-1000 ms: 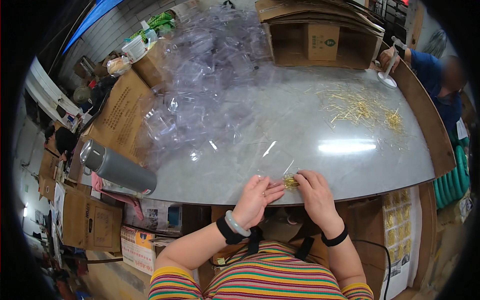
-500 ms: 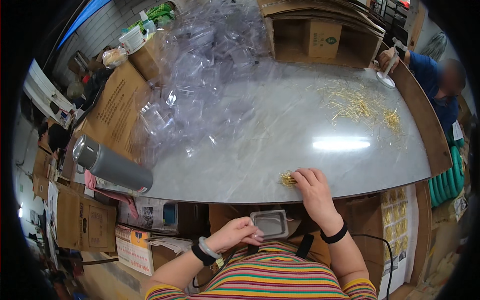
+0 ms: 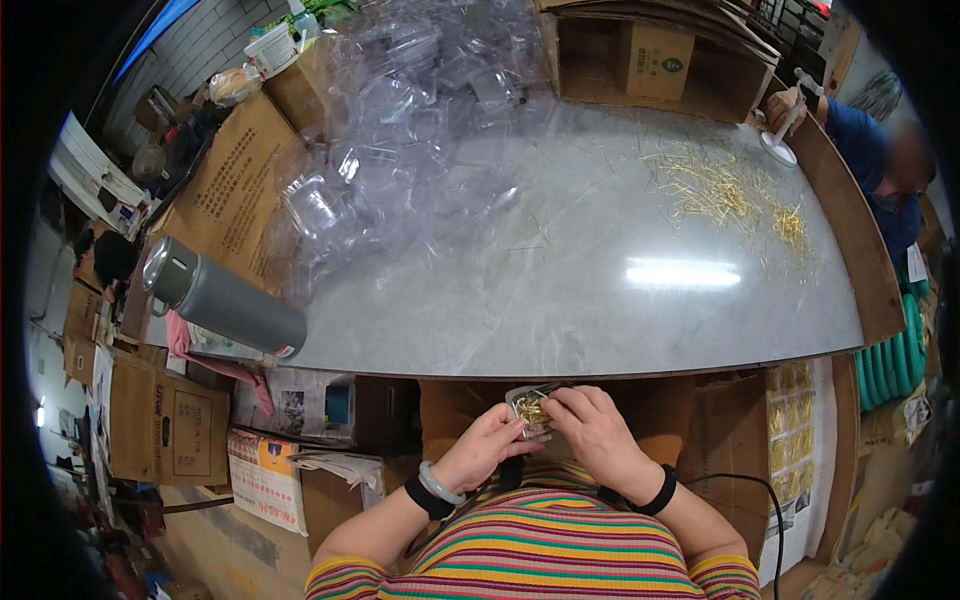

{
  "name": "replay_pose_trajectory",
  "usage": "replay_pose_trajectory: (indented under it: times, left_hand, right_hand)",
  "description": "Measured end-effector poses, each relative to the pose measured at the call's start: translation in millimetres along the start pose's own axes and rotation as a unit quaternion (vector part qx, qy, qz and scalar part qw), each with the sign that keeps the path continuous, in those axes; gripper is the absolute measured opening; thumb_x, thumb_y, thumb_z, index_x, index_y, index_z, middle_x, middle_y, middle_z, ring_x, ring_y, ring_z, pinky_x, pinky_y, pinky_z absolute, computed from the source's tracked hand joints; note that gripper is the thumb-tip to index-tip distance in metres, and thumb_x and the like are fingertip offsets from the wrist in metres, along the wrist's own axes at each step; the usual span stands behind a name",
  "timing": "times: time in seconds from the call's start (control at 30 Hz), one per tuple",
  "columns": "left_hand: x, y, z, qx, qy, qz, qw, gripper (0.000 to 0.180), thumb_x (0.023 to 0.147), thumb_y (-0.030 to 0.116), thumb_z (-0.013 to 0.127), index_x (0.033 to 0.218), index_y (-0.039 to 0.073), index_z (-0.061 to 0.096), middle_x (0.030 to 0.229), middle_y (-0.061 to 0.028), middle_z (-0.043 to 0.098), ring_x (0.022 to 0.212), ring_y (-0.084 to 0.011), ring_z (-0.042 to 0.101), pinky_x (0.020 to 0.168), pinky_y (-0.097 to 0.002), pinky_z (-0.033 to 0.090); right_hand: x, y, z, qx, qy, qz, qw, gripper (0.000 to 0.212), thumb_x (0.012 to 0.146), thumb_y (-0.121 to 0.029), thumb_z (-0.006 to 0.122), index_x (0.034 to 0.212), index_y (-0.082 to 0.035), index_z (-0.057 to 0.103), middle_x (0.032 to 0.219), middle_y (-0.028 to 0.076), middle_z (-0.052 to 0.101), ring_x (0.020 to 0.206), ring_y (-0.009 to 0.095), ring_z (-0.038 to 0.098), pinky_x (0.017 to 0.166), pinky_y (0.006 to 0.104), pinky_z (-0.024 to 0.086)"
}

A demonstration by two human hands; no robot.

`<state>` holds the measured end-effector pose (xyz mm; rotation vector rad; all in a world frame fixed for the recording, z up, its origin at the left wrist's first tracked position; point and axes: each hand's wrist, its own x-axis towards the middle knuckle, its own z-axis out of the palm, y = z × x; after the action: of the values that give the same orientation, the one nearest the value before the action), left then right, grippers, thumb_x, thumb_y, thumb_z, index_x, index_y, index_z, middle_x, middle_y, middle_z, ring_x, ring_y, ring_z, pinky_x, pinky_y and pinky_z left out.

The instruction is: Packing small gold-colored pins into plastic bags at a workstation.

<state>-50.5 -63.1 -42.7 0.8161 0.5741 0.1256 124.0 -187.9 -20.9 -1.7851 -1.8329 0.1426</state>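
Observation:
Below the table's front edge, my left hand [image 3: 482, 447] grips a small clear plastic box [image 3: 515, 394] by its left side. Thin gold wire pins [image 3: 529, 409] lie in the box. My right hand [image 3: 603, 438] reaches over the box from the right, its fingers bent and pressed together at the pins. The right fingertips are partly hidden, and how many pins are between them does not show. A loose spread of similar gold pins [image 3: 715, 190] lies on the right of the grey table [image 3: 480, 300].
Clear plastic boxes [image 3: 400, 130] are heaped at the table's back left. A grey flask [image 3: 235, 305] leans at the front left. Cardboard [image 3: 835, 210] walls the right edge; beyond it a person [image 3: 870, 160] holds a white stand [image 3: 780, 148]. Bagged gold pieces [image 3: 790, 430] lie below right.
My right hand has come down from the table edge with its bunch of gold pins to the plastic box. Gold pins now show in the box, which was empty.

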Motion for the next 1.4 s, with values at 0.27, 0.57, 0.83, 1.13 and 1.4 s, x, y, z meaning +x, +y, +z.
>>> replay_pose_trajectory:
  times: [0.27,0.57,0.83,1.13,1.4]
  left_hand:
    - [-3.5,56.9,13.5,0.201,-0.076,0.066,0.974,0.018,0.108,0.019,0.043,0.109,0.001,0.049,0.100,-0.0122,0.067,0.094,-0.0197,0.068,0.087,-0.0341,0.056]
    - [53.5,79.7,40.4,0.708,0.223,0.348,0.573,0.028,0.094,0.026,0.063,0.101,-0.001,0.056,0.095,-0.0167,0.064,0.086,-0.0383,0.061,0.073,-0.0446,0.051]
    - [53.4,52.6,26.9,0.747,0.166,0.385,0.516,0.055,0.096,0.029,0.060,0.142,0.001,0.048,0.153,-0.0168,0.041,0.140,-0.0416,0.036,0.114,-0.0538,0.027]
    - [57.9,55.9,24.8,0.671,0.094,0.392,0.622,0.065,0.096,0.020,0.060,0.148,-0.005,0.032,0.151,-0.0255,0.037,0.143,-0.0419,0.034,0.117,-0.0549,0.025]
    - [55.6,66.7,35.1,0.690,0.068,0.386,0.609,0.071,0.096,0.022,0.059,0.152,-0.006,0.025,0.155,-0.0253,0.030,0.146,-0.0412,0.028,0.119,-0.0529,0.023]
  right_hand:
    - [22.4,-7.2,-30.9,0.017,0.116,0.002,0.993,0.038,0.080,-0.005,0.072,0.118,-0.006,0.065,0.112,0.009,0.063,0.104,0.032,0.058,0.090,0.0414,0.048]
    - [52.4,30.8,-22.8,-0.058,0.177,0.092,0.978,0.034,0.084,-0.007,0.070,0.117,-0.008,0.063,0.113,0.008,0.062,0.108,0.032,0.055,0.094,0.0425,0.045]
    - [50.2,38.6,-21.7,0.071,0.198,0.096,0.973,0.045,0.082,-0.005,0.072,0.125,-0.006,0.060,0.119,0.013,0.060,0.109,0.035,0.055,0.093,0.0431,0.046]
    - [61.7,32.8,-39.9,-0.028,0.065,0.058,0.996,0.045,0.082,-0.001,0.066,0.127,-0.009,0.060,0.124,0.009,0.059,0.113,0.032,0.053,0.099,0.0453,0.040]
    - [54.1,32.7,-41.8,0.097,0.201,0.119,0.968,0.044,0.080,-0.001,0.065,0.123,-0.008,0.061,0.121,0.009,0.061,0.116,0.033,0.051,0.102,0.0439,0.038]
